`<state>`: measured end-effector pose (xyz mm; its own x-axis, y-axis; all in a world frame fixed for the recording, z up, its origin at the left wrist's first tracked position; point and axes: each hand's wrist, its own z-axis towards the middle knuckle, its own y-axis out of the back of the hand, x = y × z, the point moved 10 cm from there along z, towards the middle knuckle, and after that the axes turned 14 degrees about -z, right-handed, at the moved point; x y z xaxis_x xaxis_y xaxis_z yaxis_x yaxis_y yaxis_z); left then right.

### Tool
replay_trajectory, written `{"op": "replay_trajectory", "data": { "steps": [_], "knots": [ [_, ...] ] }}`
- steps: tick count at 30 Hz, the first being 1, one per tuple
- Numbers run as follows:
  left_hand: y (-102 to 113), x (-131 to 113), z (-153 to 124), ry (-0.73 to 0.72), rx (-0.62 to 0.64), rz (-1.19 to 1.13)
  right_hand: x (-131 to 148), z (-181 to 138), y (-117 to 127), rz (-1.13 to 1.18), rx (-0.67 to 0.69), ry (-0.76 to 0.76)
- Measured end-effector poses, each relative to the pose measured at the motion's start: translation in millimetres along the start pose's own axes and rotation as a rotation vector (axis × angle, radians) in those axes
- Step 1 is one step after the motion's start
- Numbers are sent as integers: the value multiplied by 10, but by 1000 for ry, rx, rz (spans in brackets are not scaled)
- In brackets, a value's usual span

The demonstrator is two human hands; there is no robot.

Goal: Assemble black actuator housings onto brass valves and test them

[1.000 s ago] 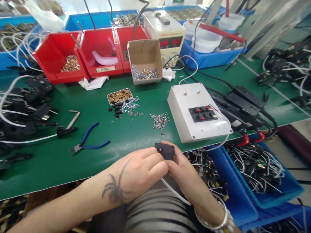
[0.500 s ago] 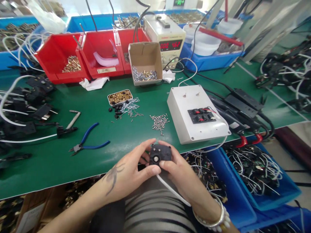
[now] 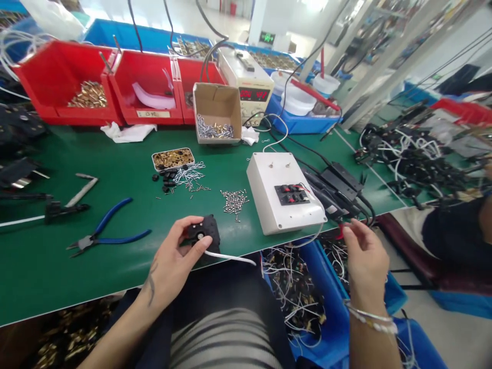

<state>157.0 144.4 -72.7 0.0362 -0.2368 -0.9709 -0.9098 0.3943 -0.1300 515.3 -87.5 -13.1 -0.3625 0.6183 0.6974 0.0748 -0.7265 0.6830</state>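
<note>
My left hand (image 3: 172,256) grips a black plug housing (image 3: 209,233) between thumb and fingers, over the front edge of the table. Small metal screw heads and a round metal part show on its face, and a white cable (image 3: 232,258) runs from it to the right. My right hand (image 3: 367,253) is curled at the red end (image 3: 340,231) of the black electric screwdrivers (image 3: 326,197), at the table's right front edge. Its fingers partly hide what they close on. Loose screws (image 3: 234,201) lie in a pile beyond the plug housing.
A white test box (image 3: 265,179) stands between my hands. Blue-handled cutters (image 3: 111,225) lie at left. Behind are a tin of brass parts (image 3: 172,158), a cardboard box (image 3: 219,115), red bins (image 3: 148,115) and a power supply (image 3: 249,82). A blue crate (image 3: 334,328) sits below right.
My right hand has let go of the plug housing and moved right to the electric screwdrivers. My left hand keeps the housing, now further left. The view has turned right.
</note>
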Motion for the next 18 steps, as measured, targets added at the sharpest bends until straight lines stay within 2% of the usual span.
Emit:
{"op": "replay_trajectory", "data": {
  "steps": [3, 7, 10, 14, 18],
  "knots": [
    [5, 0, 42, -2, -44, 2, -157, 205, -72, -72, 16, -18],
    [68, -16, 94, -6, -113, -46, -145, 93, -286, 38, 139, -10],
    [83, -29, 126, -17, -96, -50, -249, 51, -308, 245, 130, -61],
    [48, 17, 138, 12, -24, -60, -425, 212, -310, 580, 103, -145],
    [53, 53, 134, 4, -22, -63, -389, 387, -283, 860, 46, -145]
  ]
}}
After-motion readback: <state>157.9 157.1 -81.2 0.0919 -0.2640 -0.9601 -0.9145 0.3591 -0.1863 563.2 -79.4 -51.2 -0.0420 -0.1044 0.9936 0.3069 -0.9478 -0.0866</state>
